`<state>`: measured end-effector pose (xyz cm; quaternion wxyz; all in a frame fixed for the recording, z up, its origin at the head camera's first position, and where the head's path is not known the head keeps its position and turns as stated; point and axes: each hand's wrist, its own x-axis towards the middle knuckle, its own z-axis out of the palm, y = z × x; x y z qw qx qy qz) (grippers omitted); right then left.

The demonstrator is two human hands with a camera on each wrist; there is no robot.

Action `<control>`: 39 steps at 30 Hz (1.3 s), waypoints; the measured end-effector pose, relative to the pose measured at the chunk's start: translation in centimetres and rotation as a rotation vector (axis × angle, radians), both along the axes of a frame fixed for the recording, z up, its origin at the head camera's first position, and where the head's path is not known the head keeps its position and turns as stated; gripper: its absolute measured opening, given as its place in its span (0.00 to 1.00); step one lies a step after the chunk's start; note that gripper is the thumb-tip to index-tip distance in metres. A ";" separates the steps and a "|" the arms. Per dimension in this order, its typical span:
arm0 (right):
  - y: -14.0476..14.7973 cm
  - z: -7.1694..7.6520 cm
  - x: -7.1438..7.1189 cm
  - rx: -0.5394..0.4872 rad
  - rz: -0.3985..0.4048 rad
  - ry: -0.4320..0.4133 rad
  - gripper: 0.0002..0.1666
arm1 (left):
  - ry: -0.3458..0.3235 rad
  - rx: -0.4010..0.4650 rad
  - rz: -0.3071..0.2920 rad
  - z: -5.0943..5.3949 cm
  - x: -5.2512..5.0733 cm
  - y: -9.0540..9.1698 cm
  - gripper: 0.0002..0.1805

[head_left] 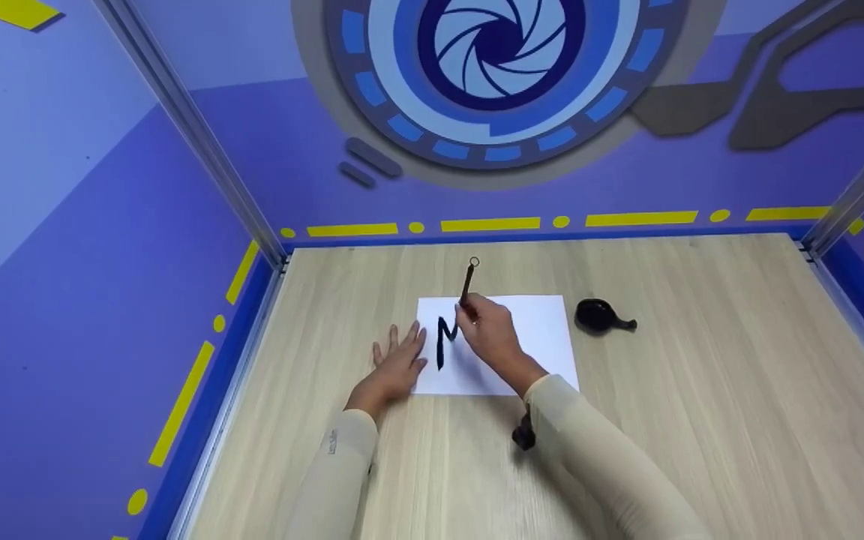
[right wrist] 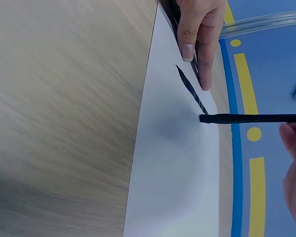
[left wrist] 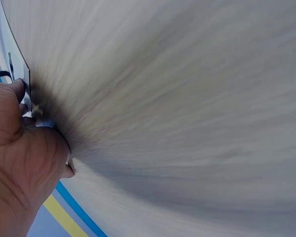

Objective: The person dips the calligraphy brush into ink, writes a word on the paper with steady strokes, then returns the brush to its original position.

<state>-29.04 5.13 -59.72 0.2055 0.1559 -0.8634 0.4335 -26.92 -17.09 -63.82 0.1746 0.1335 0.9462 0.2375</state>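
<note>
A white sheet of paper point(head_left: 541, 337) lies on the wooden table, bearing black brush strokes point(head_left: 441, 349) on its left half. My right hand point(head_left: 493, 330) holds a dark writing brush point(head_left: 467, 285) between thumb and fingers. The brush's ringed end points up and away. In the right wrist view, the black tip of the brush point(right wrist: 251, 118) is at the end of a stroke; whether it touches the paper I cannot tell. With fingers spread, my left hand point(head_left: 400, 364) rests on the sheet's left edge. The left wrist view shows mostly its palm side point(left wrist: 29, 163).
To the right of the paper stands a small black dish with a short handle point(head_left: 595, 316). The wooden table point(head_left: 709, 390) is bordered by a blue and purple back wall point(head_left: 252, 150) and side panels. A dark object point(head_left: 524, 433) shows beneath the right wrist.
</note>
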 end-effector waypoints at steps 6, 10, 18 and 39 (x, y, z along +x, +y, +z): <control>0.4 0.3 0.1 -0.017 -0.002 -0.028 0.04 | -0.005 0.001 -0.003 0.0 -0.2 0.0 0.35; 0.5 0.5 0.2 -0.017 0.000 -0.033 0.05 | -0.007 0.012 -0.002 -0.1 -0.2 0.1 0.35; 0.9 0.5 0.6 -0.030 0.011 -0.080 0.04 | -0.016 0.006 0.007 -0.5 -0.1 0.0 0.35; 1.8 0.2 1.4 -0.094 0.018 -0.103 0.05 | -0.007 0.013 -0.004 -0.2 0.0 -0.2 0.35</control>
